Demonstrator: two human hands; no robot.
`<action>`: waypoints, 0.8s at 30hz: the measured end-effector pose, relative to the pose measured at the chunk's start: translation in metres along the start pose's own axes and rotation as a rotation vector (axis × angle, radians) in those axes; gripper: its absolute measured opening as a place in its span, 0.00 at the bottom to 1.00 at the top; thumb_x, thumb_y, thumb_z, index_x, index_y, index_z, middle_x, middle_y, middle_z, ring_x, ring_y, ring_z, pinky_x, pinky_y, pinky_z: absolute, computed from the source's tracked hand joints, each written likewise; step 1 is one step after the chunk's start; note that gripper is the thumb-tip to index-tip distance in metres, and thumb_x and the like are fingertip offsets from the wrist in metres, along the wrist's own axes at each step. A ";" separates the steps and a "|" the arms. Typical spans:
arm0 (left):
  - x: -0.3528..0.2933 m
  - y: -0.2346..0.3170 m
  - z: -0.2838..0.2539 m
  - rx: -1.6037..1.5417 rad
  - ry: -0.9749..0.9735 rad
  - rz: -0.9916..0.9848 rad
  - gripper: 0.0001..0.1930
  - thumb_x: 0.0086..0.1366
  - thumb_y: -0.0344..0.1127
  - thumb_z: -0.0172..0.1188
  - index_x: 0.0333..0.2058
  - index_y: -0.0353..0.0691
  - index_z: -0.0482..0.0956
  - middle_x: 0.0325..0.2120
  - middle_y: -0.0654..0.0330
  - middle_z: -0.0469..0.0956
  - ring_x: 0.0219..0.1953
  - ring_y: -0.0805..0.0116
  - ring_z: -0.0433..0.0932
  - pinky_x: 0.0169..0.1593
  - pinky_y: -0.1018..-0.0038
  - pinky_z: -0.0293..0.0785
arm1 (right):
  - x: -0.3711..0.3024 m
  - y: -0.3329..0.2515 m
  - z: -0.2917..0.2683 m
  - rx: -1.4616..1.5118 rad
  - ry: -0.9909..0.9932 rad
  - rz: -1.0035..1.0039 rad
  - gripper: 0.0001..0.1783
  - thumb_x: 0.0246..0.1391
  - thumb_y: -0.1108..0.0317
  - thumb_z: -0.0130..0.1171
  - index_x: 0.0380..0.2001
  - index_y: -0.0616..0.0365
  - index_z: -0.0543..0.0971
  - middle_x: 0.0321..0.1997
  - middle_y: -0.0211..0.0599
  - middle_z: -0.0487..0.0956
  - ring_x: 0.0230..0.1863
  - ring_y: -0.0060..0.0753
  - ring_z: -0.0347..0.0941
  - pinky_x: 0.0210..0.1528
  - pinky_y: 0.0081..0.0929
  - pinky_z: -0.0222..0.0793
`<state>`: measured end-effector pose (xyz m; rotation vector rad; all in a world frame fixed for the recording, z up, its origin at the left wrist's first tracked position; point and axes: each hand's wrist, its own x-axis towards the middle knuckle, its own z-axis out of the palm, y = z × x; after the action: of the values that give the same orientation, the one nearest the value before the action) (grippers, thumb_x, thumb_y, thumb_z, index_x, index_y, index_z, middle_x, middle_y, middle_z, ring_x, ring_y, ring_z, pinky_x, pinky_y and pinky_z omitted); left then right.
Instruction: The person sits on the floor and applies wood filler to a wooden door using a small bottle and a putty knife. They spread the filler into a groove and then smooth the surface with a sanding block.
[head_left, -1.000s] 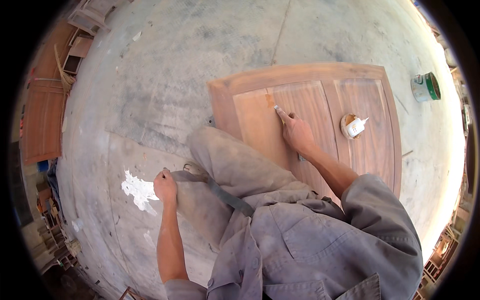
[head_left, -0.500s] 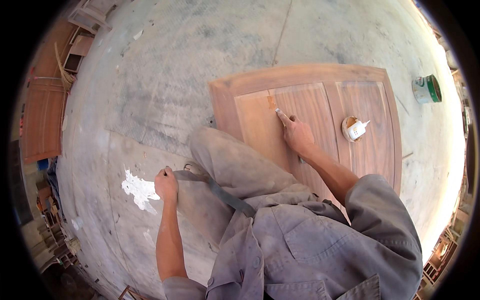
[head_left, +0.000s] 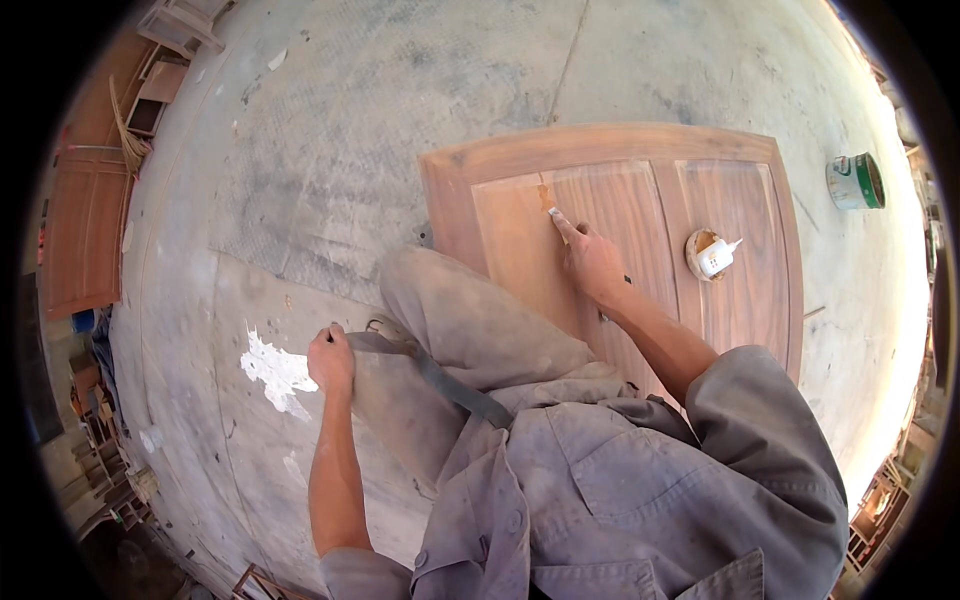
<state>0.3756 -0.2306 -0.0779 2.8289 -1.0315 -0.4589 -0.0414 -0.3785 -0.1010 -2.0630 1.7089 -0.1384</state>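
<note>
Scraper [head_left: 554, 212] within panel [head_left: 625, 205] edges, pinched by right hand [head_left: 596, 264] — left hand [head_left: 331, 362] curled closed, contents unclear — floor [head_left: 400, 90] stretching beyond.

1. The right hand [head_left: 595, 262] has slid a tiny bit toward the person's body on the wooden panel [head_left: 622, 212].
2. The tip of its small tool [head_left: 555, 213] now sits at the bottom end of the orange-brown smear [head_left: 545, 197]; it was more to the side before.
3. The smear looks thinner than it did at first.
4. A little dark bit [head_left: 628, 279] now peeks out by the right wrist.
5. The view has tipped a little, so the green-and-white bucket [head_left: 848, 184] looks lower and the white patch [head_left: 275, 372] on the floor looks higher.
</note>
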 end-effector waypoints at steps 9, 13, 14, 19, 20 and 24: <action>0.003 0.002 0.001 0.003 0.004 0.004 0.22 0.68 0.50 0.50 0.37 0.39 0.86 0.36 0.44 0.84 0.40 0.39 0.82 0.46 0.51 0.75 | -0.009 -0.006 0.010 -0.032 -0.011 -0.029 0.35 0.58 0.75 0.51 0.69 0.45 0.69 0.49 0.53 0.79 0.37 0.61 0.81 0.42 0.51 0.78; 0.002 0.004 0.000 -0.014 -0.007 0.000 0.22 0.68 0.51 0.50 0.38 0.39 0.87 0.36 0.44 0.84 0.40 0.39 0.82 0.46 0.51 0.76 | -0.007 -0.012 0.004 -0.021 -0.016 -0.021 0.35 0.58 0.76 0.51 0.70 0.46 0.69 0.50 0.53 0.79 0.37 0.60 0.81 0.42 0.50 0.78; 0.003 0.007 -0.002 -0.012 -0.005 0.005 0.22 0.68 0.51 0.50 0.38 0.39 0.87 0.36 0.44 0.84 0.40 0.39 0.82 0.46 0.51 0.76 | -0.002 -0.016 0.001 -0.008 -0.011 -0.014 0.34 0.58 0.76 0.51 0.70 0.46 0.69 0.50 0.53 0.79 0.37 0.60 0.81 0.42 0.50 0.78; 0.005 0.003 0.001 0.003 0.010 -0.003 0.23 0.68 0.52 0.50 0.38 0.39 0.87 0.36 0.44 0.84 0.41 0.40 0.82 0.47 0.51 0.76 | -0.008 -0.013 0.007 -0.004 -0.002 -0.012 0.33 0.58 0.76 0.50 0.68 0.48 0.70 0.48 0.56 0.79 0.37 0.61 0.80 0.42 0.51 0.78; 0.002 0.002 0.000 0.005 0.000 -0.003 0.23 0.68 0.51 0.49 0.38 0.39 0.87 0.36 0.44 0.84 0.41 0.39 0.82 0.47 0.51 0.76 | -0.006 -0.015 0.005 0.018 0.024 -0.023 0.33 0.59 0.75 0.50 0.68 0.48 0.70 0.47 0.56 0.79 0.37 0.61 0.80 0.42 0.51 0.78; 0.006 0.002 0.001 0.005 0.003 0.002 0.23 0.68 0.51 0.49 0.38 0.39 0.87 0.36 0.44 0.84 0.40 0.39 0.82 0.46 0.51 0.76 | 0.004 -0.013 0.005 0.010 0.046 -0.034 0.32 0.59 0.75 0.49 0.68 0.49 0.70 0.47 0.56 0.79 0.37 0.62 0.80 0.42 0.51 0.77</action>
<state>0.3785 -0.2357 -0.0800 2.8312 -1.0363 -0.4518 -0.0263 -0.3795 -0.1013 -2.0974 1.6977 -0.2064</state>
